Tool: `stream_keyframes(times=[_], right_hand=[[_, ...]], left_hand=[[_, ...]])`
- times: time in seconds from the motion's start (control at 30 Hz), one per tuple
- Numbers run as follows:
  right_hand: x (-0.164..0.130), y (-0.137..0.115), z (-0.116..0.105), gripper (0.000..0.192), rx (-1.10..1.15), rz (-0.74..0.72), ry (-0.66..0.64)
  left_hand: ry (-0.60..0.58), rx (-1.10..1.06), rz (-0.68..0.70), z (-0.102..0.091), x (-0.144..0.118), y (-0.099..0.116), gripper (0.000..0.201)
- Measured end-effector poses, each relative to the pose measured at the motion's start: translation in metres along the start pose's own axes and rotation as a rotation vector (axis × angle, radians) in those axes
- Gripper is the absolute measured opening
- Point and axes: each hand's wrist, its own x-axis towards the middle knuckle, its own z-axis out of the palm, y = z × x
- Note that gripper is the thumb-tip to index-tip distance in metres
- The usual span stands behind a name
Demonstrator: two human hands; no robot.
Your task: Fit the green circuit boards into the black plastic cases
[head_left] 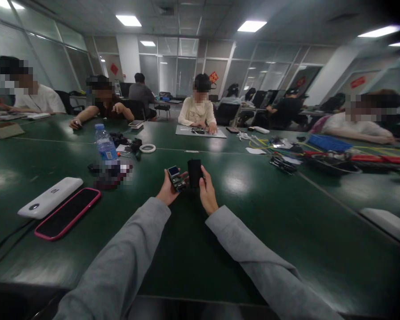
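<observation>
My left hand (166, 191) is wrapped around a small circuit board with a screen (176, 178), its screen end tilted up and away from me. A flat black rectangular case (194, 173) stands upright in my right hand (208, 190), the fingers along its right side. Both things are held above the green table, close together with a narrow gap between them. Some left fingertips reach toward the case; I cannot tell whether they touch it. What lies behind the case is hidden.
On the left are a white power bank (51, 198), a pink-rimmed phone (68, 213) and a water bottle (106, 144). A tape roll (147, 148) lies beyond. Tools (283, 164), cables and a blue tray (330, 143) spread to the right. Several people sit around the table (253, 231).
</observation>
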Motion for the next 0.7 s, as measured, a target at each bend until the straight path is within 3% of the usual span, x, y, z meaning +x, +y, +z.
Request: stream_keyframes(times=[0.2,0.33,0.57,0.7], right_hand=[[0.011,0.034,0.002,0.044,0.167,0.189,0.007],[0.014,0.040,0.001,0.047,0.214,0.267,0.017],[0.014,0.039,0.005,0.070,0.153,0.257,-0.022],[0.012,0.044,0.005,0.073,0.139,0.214,-0.032]], left_hand=[[0.016,-0.001,-0.028,0.002,0.006,-0.001,0.061],[0.007,0.001,-0.040,0.003,0.008,-0.001,0.062],[-0.016,0.044,-0.072,0.001,0.009,-0.001,0.064],[-0.023,0.048,-0.086,0.002,0.008,0.000,0.065]])
